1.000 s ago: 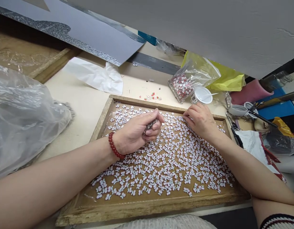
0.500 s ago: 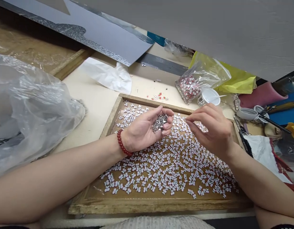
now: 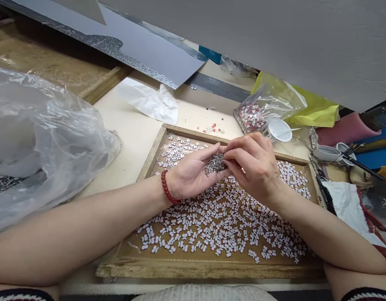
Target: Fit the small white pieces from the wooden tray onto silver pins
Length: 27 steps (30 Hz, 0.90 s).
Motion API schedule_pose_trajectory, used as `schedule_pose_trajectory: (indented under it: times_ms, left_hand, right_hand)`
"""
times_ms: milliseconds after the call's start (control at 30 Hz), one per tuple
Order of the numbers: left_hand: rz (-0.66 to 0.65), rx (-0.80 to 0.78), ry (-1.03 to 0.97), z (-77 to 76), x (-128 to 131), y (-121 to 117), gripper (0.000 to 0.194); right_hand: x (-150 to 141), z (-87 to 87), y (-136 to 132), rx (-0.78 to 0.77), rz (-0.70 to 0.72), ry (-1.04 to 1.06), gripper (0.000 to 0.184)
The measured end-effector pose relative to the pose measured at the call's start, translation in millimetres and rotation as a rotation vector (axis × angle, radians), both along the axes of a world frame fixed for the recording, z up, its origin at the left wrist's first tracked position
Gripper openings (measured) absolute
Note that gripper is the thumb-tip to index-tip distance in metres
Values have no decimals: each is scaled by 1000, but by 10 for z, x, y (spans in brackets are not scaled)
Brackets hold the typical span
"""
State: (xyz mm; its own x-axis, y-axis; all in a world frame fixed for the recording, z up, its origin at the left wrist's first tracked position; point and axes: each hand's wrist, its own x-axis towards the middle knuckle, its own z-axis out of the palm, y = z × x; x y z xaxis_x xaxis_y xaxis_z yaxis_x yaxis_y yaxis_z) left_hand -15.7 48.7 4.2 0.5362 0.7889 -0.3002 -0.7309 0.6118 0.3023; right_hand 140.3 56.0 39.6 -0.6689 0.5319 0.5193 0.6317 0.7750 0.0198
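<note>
My left hand (image 3: 192,174), palm up with a red bead bracelet (image 3: 168,188) at the wrist, cups a heap of small metal pins (image 3: 215,164). The thumb and fingertips of my right hand (image 3: 255,165) are pinched together at the right edge of that heap; what lies between them, if anything, is hidden. Both hands are over a wooden-framed tray (image 3: 212,269). Many small pale pink and white bow-like pieces (image 3: 208,228) lie spread across its brown base, partly covered by my hands and right forearm.
A clear plastic bag (image 3: 70,138) with metal bits stands at left. Behind the tray are a crumpled tissue (image 3: 158,104), a bag of red and white pieces (image 3: 251,115) and a white tub (image 3: 279,130). Tape rolls (image 3: 326,152) and brushes lie at right. A large grey panel (image 3: 274,46) overhangs the back.
My right hand has moved left, from above the tray's far right part to the pins in my left palm. My left hand stays cupped around the heap. The view has shifted slightly.
</note>
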Motion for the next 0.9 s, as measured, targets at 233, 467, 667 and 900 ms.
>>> schedule_pose_trajectory:
  times_ms: [233,467,667,900]
  left_hand:
    - [-66,187,76,-43,-7,-32,13]
    - [-155,231,168,-36,-23,-40,14]
    - [-173,258,189,-12,-19,-49,11]
    - [-86,111,140,62,-32,-11,23]
  right_hand:
    - [57,49,20,-188,-18,214,3]
    - [81,107,25,-342,12,292,4]
    - [131,162,14,-369,33,252,3]
    - [546,116,99,-311,-150,164,4]
